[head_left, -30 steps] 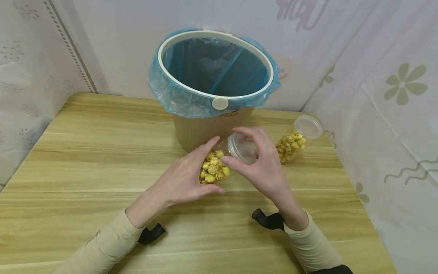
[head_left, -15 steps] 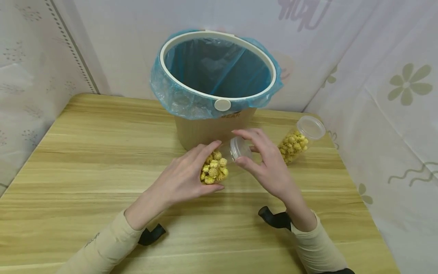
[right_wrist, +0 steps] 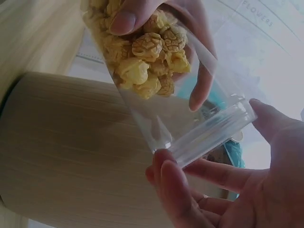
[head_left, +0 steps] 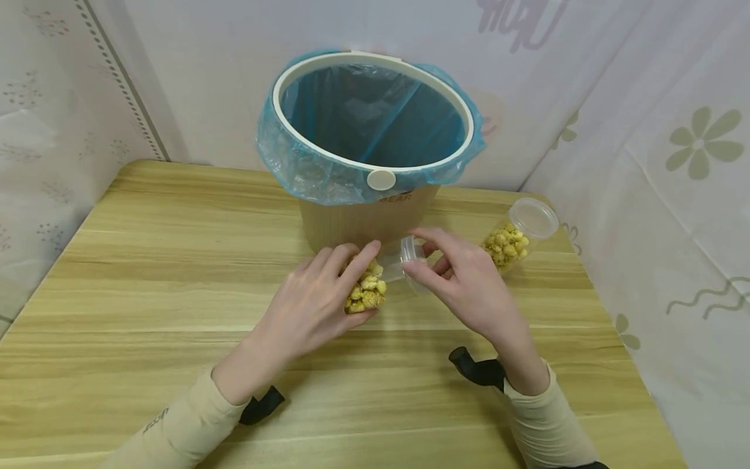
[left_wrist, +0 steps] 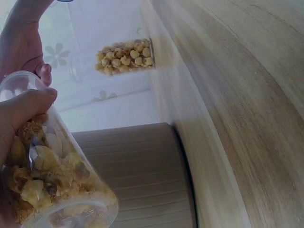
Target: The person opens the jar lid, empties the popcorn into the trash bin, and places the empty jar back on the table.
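Observation:
In the head view my left hand (head_left: 316, 299) grips a clear plastic jar (left_wrist: 88, 159) round its body, tipped on its side above the table. Caramel-yellow popcorn (right_wrist: 149, 52) is gathered in the base half, partly covered by my fingers. Thumb and fingers of my right hand (head_left: 469, 286) pinch the clear ridged screw lid (right_wrist: 211, 133) at its edge. The lid sits over the jar's mouth, which points right toward that hand. Both hands are just in front of the bin.
A beige waste bin (head_left: 351, 225) stands behind the hands, its blue bag (head_left: 316, 179) folded over the white rim. To the right, a second lidded popcorn jar (head_left: 508, 244) stands upright on the wooden table (head_left: 176, 260). Patterned curtains hang behind and at the sides.
My right hand has shifted slightly right and turned with the lid, which now faces more sideways. The left hand has rolled further over the jar. The second jar stays put.

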`<state>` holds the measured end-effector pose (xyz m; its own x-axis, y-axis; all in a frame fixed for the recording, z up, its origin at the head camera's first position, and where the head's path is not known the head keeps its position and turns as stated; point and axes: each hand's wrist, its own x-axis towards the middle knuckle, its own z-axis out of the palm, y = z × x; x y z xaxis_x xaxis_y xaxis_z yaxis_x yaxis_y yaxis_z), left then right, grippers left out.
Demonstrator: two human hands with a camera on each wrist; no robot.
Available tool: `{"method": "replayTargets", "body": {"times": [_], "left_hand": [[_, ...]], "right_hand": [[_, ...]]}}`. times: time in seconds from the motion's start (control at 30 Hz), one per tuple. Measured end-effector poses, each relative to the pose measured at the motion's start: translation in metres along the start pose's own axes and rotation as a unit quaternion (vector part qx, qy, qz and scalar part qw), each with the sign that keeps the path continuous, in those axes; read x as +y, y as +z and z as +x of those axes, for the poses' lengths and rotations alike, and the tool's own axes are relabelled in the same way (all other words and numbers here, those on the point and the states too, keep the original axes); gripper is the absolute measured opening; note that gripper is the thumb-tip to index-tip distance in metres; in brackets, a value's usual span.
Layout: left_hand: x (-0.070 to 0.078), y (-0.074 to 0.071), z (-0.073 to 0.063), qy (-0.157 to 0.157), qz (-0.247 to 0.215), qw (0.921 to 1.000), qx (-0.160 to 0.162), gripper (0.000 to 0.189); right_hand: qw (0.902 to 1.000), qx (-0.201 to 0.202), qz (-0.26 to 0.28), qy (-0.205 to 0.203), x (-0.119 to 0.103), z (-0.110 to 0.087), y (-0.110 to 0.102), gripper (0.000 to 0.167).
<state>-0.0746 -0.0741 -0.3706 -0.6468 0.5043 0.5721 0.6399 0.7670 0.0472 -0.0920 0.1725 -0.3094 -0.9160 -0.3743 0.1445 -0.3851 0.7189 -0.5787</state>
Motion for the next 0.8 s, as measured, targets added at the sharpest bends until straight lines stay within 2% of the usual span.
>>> {"method": "replayTargets", "body": {"times": [0.1,0.23,0.5,0.67,0.8], "left_hand": [[0.000,0.000,0.000,-0.003,-0.014,0.9999,-0.007,0.097],[-0.001,0.000,-0.001,-0.018,-0.056,0.9980,-0.025,0.097],[-0.004,-0.002,-0.001,-0.054,-0.129,0.9871,-0.079,0.102],[-0.004,-0.005,-0.001,-0.063,-0.147,0.9819,-0.102,0.102],[-0.004,-0.006,-0.001,-0.056,-0.138,0.9837,-0.101,0.102]], "right_hand": [[0.9999,0.000,0.007,-0.008,0.000,0.000,-0.001,0.051],[0.9988,-0.009,0.018,-0.045,0.002,0.000,-0.002,0.056],[0.9872,-0.038,0.003,-0.155,0.008,-0.004,-0.011,0.069],[0.9783,-0.060,-0.006,-0.198,0.010,-0.008,-0.020,0.076],[0.9755,-0.068,-0.011,-0.209,0.012,-0.009,-0.023,0.082]]}}
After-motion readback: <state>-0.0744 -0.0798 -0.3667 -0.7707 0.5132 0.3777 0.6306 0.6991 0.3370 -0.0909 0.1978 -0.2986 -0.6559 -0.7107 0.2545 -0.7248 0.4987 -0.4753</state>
